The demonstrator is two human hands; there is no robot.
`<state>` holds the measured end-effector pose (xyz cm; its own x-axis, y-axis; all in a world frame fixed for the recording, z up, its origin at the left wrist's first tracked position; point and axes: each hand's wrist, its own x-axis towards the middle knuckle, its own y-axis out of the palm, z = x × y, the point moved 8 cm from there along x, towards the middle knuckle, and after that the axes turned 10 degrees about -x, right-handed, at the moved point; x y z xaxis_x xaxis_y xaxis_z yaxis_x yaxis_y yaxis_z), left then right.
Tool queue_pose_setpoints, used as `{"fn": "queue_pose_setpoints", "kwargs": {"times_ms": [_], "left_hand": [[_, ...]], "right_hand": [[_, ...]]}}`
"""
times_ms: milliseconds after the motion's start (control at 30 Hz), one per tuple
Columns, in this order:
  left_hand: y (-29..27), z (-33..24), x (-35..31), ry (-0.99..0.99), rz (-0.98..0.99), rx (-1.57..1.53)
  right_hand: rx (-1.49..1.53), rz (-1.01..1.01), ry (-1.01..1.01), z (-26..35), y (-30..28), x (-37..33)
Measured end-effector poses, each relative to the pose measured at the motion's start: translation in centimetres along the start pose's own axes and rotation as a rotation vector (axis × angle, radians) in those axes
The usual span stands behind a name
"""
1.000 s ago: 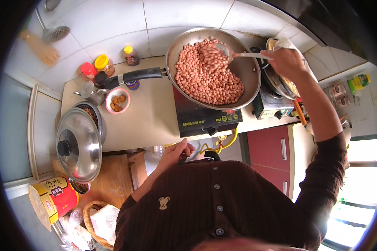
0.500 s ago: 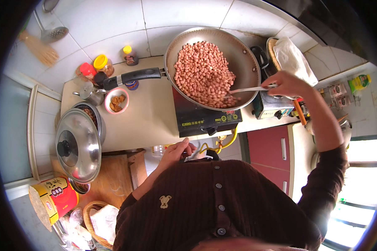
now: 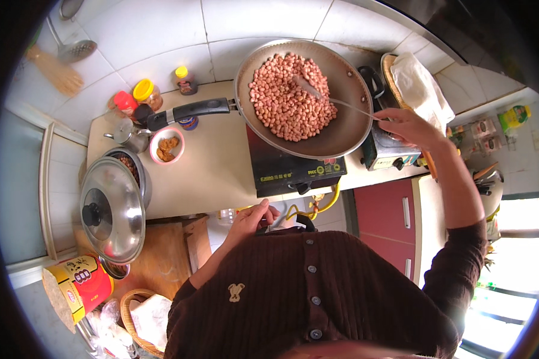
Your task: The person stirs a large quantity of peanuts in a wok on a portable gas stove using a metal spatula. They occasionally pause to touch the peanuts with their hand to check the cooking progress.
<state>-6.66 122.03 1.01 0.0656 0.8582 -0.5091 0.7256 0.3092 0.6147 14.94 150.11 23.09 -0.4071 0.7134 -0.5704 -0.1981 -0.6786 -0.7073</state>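
Note:
My right hand is closed around the handle of a metal spatula, reaching over the right rim of a deep frying pan. The spatula's blade rests among reddish-skinned peanuts heaped in the pan, partly covered by them. Under the pan is a black cooktop; the pan's black handle points left over the counter. Near the counter's front edge, close to my body, my left hand hangs with loosely bent fingers, the thumb apart, and no object visible in it.
A small bowl with brown pieces stands left of the pan, beside a metal pot with its lid tilted against it. Lidded jars line the wall. Right of the pan are a gas stove and a white cloth on a basket.
The spatula's blade has moved from the near right of the peanuts up toward their middle. The heap has shifted away from me. My right hand has moved slightly; my left stays about the same.

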Motion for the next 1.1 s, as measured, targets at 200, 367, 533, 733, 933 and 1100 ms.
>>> {"fn": "queue_pose_setpoints", "kwargs": {"times_ms": [200,367,533,733,933,1100], "left_hand": [[0.4,0.2,0.6,-0.011,0.040,0.008],[0.5,0.3,0.5,-0.015,0.070,0.031],[-0.2,0.1,-0.3,0.035,-0.001,0.071],[-0.9,0.3,-0.8,0.031,-0.017,0.068],[-1.3,0.1,-0.9,0.074,-0.012,0.054],[-0.6,0.1,-0.8,0.087,0.045,0.015]], "right_hand": [[-0.749,-0.122,-0.036,2.4,-3.2,-4.1],[-0.797,-0.220,-0.144,2.3,-1.0,-0.4],[-0.594,-0.429,-0.132,1.0,2.2,4.2],[-0.989,-0.731,-0.286,2.6,2.7,0.2],[-1.090,-0.892,-0.218,1.7,0.5,-2.1],[-1.059,-0.912,-0.337,3.4,2.6,0.6]]}}
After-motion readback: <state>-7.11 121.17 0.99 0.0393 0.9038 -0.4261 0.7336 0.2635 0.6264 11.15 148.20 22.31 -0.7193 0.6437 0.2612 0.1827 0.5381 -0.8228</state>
